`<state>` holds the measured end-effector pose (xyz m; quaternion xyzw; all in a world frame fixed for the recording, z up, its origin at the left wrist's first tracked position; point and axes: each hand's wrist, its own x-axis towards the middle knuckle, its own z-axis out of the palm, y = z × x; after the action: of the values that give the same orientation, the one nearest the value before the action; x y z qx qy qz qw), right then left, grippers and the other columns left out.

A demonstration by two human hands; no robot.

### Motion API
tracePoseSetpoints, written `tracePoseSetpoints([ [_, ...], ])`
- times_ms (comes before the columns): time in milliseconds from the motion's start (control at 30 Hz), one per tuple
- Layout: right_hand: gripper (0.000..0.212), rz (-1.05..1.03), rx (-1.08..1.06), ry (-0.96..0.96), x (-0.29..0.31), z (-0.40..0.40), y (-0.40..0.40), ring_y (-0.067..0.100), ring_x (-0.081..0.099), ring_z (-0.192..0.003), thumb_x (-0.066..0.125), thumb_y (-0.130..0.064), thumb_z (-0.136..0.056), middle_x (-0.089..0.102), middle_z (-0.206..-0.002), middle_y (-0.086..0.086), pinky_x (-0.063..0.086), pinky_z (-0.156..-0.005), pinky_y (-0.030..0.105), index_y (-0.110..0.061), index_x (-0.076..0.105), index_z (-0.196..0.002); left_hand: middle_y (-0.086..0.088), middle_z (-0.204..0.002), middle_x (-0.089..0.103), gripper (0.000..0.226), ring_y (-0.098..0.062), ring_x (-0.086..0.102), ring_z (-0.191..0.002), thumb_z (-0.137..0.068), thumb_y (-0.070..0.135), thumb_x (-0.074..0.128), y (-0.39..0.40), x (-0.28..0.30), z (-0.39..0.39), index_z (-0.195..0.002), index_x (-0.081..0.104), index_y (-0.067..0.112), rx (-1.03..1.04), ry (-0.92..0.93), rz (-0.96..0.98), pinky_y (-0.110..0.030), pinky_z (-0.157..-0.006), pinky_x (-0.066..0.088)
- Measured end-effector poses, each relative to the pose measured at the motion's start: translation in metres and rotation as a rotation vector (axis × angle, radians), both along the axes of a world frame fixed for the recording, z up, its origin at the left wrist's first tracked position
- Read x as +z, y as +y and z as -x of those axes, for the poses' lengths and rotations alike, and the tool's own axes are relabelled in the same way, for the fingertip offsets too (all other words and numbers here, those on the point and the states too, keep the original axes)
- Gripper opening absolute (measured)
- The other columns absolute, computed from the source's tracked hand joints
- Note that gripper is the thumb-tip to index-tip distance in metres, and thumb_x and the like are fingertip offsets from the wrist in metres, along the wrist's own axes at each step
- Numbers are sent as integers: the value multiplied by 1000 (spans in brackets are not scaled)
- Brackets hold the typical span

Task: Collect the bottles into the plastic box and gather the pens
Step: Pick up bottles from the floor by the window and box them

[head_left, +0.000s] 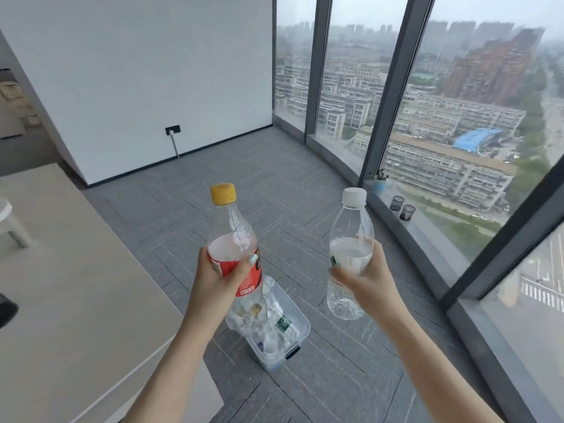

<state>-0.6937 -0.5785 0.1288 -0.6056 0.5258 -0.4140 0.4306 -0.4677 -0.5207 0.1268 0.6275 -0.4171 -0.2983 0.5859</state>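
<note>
My left hand [218, 277] grips a clear bottle with a yellow cap and red label [233, 227], held upright above the floor. A clear bottle with a white cap [351, 236] stands upright in the grip of my right hand [367, 277]. Below and between the two hands, a transparent plastic box [300, 326] sits on the grey carpet. Several clear bottles lie inside it, one with a green label [283, 324]. No pens are in view.
A beige table [76, 300] fills the left side, with a white stand's leg [12, 221] on it. Floor-to-ceiling windows curve along the right, and two dark cups [402, 208] plus a small blue item [380, 181] stand on the sill. A white wall with a socket [172, 130] lies ahead.
</note>
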Motion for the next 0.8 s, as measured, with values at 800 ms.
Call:
tracePoseSetpoints([
  [800,79,-359,121,502,-254,-100,-265,26,37,-122,71,-28,-70,42,-127,1,37,-102,50,-21,31,-138,21,-98,53,68,9,53,-89,-51,52,70,-200,-220,-80,-107,42,26,214,95,-375,-16,-74,41],
])
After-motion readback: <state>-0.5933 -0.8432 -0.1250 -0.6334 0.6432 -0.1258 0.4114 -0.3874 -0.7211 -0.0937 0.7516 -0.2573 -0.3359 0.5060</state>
